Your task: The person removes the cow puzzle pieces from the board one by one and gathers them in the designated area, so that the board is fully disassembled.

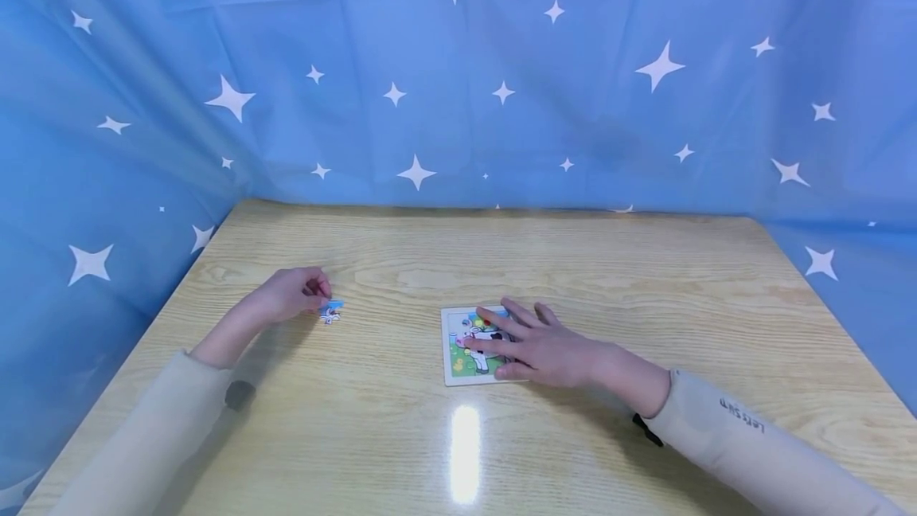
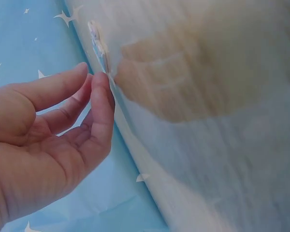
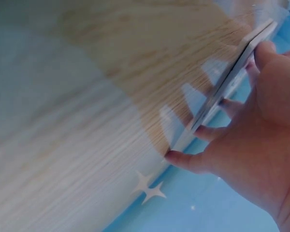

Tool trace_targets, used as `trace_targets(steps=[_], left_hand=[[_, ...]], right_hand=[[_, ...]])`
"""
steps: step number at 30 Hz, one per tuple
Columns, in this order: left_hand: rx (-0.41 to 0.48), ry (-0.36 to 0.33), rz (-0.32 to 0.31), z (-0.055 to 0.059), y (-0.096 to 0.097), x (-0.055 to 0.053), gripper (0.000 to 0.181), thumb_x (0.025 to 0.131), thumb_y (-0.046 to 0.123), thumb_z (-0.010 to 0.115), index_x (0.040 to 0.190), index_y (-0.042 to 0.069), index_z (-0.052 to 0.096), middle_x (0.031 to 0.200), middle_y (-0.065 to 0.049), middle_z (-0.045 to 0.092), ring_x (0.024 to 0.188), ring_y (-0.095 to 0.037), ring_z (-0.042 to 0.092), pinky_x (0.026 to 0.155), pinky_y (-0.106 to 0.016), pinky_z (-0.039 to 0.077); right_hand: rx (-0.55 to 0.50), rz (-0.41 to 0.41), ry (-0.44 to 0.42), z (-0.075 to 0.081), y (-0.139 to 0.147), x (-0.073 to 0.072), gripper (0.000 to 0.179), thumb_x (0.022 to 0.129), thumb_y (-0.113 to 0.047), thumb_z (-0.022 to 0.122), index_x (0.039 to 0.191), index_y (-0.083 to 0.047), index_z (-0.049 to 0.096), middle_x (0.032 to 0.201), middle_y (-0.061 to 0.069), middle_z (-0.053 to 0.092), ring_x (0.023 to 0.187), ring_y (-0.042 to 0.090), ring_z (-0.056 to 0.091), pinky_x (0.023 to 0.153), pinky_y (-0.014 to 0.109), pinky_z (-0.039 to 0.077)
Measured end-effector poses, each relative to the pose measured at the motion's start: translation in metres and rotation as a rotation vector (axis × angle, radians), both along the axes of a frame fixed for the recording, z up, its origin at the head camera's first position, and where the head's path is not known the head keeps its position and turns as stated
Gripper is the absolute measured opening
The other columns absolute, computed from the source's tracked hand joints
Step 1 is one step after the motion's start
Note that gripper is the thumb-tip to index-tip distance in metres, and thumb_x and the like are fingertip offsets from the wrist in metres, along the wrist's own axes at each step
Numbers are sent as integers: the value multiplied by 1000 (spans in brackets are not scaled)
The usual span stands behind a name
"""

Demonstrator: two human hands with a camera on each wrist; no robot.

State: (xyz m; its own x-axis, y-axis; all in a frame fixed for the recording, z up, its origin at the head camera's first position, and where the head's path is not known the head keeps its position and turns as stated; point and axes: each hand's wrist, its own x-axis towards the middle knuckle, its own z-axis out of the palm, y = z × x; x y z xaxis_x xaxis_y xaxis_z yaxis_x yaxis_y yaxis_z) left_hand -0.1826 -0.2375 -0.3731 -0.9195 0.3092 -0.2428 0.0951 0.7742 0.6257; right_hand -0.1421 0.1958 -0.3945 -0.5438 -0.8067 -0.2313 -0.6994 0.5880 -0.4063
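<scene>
On the left of the table, my left hand (image 1: 295,293) has its thumb and fingertips drawn together at the upper left corner of a small jigsaw piece (image 1: 332,311) printed in blue and white. In the left wrist view this piece (image 2: 99,46) lies low along the tabletop, right at the fingertips of the curled left hand (image 2: 63,116). My right hand (image 1: 552,350) spreads over a square cow puzzle (image 1: 462,370) in a pale frame, fingers fanned out and resting on it. Seen edge-on, the puzzle (image 3: 232,72) sits under the right hand (image 3: 261,106), which covers its right part.
A wood-grain table (image 1: 387,452) bears everything, with a bright light reflection just in front of the puzzle. Behind and to the left hangs a blue curtain (image 1: 501,142) with white stars, meeting the table's far edge.
</scene>
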Motion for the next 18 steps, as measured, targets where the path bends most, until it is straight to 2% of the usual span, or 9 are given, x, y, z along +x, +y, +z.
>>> trace_targets(steps=[4, 8, 12, 18], left_hand=[[-2, 18, -6, 2, 0, 0, 7, 102, -4, 70, 105, -5, 64, 99, -15, 67, 95, -28, 64, 80, -36, 53], [20, 46, -46, 5, 7, 3, 8, 103, -2, 71, 105, -5, 64, 100, -15, 68, 94, -28, 64, 78, -37, 53], [47, 65, -100, 8, 22, 8, 6, 104, -2, 70, 103, -4, 64, 98, -14, 70, 89, -25, 65, 75, -34, 53], [78, 59, -175, 7, 51, 14, 6, 103, -3, 69, 100, -1, 65, 96, -12, 72, 80, -18, 61, 67, -27, 49]], right_hand=[[5, 2, 1, 0, 0, -1, 57, 119, -43, 49, 173, -28, 39, 183, 17, 15, 165, 58, 6, 116, 90, 14], [9, 4, 1, 0, -1, -2, 55, 120, -42, 46, 173, -29, 39, 183, 17, 15, 165, 57, 6, 116, 89, 15], [21, 10, 24, 1, -1, -1, 52, 121, -36, 42, 173, -31, 39, 183, 16, 16, 165, 56, 9, 116, 89, 18], [21, 40, 108, 2, -2, -1, 52, 120, -23, 47, 172, -30, 42, 181, 18, 25, 162, 58, 19, 113, 88, 27]])
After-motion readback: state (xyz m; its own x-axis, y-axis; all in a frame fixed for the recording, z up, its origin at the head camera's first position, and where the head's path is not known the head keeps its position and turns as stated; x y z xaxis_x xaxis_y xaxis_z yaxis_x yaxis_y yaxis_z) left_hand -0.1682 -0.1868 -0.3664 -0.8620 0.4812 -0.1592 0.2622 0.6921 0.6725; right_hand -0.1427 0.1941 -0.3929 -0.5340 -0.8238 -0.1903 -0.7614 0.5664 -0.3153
